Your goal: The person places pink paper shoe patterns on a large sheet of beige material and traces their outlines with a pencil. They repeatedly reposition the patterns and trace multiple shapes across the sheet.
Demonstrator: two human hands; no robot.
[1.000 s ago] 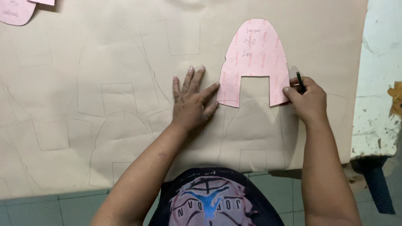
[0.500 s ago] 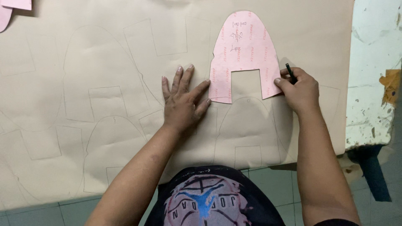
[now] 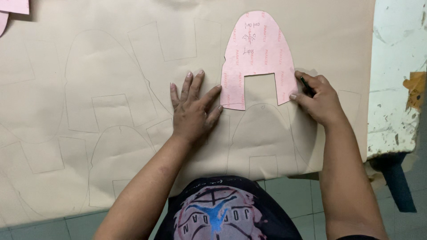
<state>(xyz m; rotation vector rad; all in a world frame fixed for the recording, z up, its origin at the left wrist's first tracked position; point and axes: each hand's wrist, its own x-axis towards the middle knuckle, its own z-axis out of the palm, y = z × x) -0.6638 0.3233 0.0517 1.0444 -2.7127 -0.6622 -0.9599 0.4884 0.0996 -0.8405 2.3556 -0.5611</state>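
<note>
While the left hand [image 3: 192, 113] lies flat with fingers spread, its fingertips pressing the lower left leg of the pink template [image 3: 258, 53], the right hand [image 3: 319, 100] is closed around a dark pencil [image 3: 304, 82] held at the template's right edge. That template, an arch shape with a rectangular notch cut into its bottom, rests on the upper right area of the large tan paper sheet [image 3: 111, 66]. Several outlines of the same shape are already drawn across the sheet, to the left of and below the template, so much of the tracing appears complete. No line is visible around the template's present position; this outline is judged barely started. Two more pink pieces [image 3: 13, 6] lie at the upper left corner.
</note>
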